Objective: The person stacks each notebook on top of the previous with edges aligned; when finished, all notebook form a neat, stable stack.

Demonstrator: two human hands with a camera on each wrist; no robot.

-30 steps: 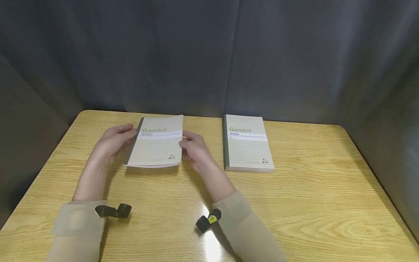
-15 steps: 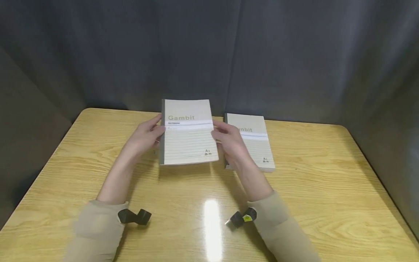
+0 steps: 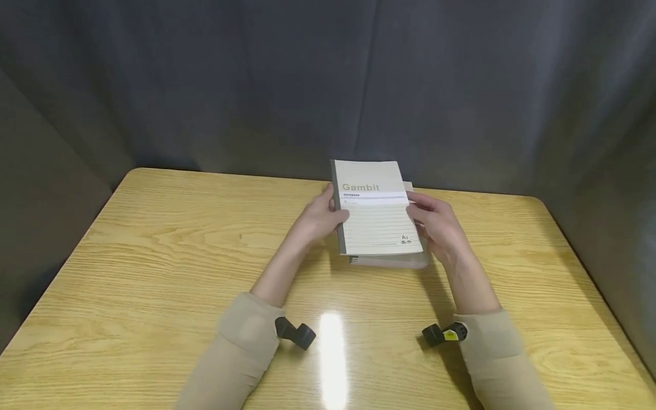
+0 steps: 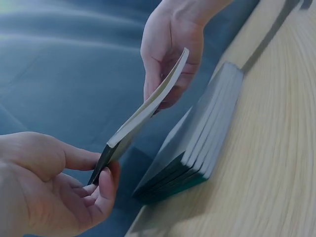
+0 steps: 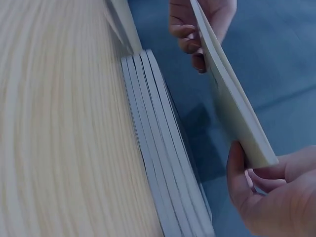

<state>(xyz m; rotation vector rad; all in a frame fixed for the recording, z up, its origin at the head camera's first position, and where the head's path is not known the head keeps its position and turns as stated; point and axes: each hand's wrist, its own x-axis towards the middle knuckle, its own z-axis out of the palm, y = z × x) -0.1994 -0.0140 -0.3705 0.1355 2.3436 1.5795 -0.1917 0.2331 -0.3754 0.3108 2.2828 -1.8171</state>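
Note:
A thin notebook point(image 3: 376, 213) with a pale cover, a dark spine and the word Gambit is held in the air by both hands. My left hand point(image 3: 322, 216) pinches its spine edge, thumb on top and fingers beneath. On the opposite edge, my right hand point(image 3: 438, 225) grips it the same way. Below the held notebook lies a stack of notebooks point(image 3: 392, 261), mostly hidden from the head view. Both wrist views show a gap between the held notebook point(image 4: 148, 106) and the stack point(image 4: 207, 123), whose page edges point(image 5: 160, 143) face the cameras.
A light wooden table point(image 3: 154, 273) carries the stack near its back edge. Dark curtains point(image 3: 246, 85) hang behind and at both sides. A bright reflection point(image 3: 332, 353) shows on the tabletop between the forearms.
Both hands have carried the notebook from the table's left side rightward, lifting it on the way. It now overlaps the stack, which has stayed in place.

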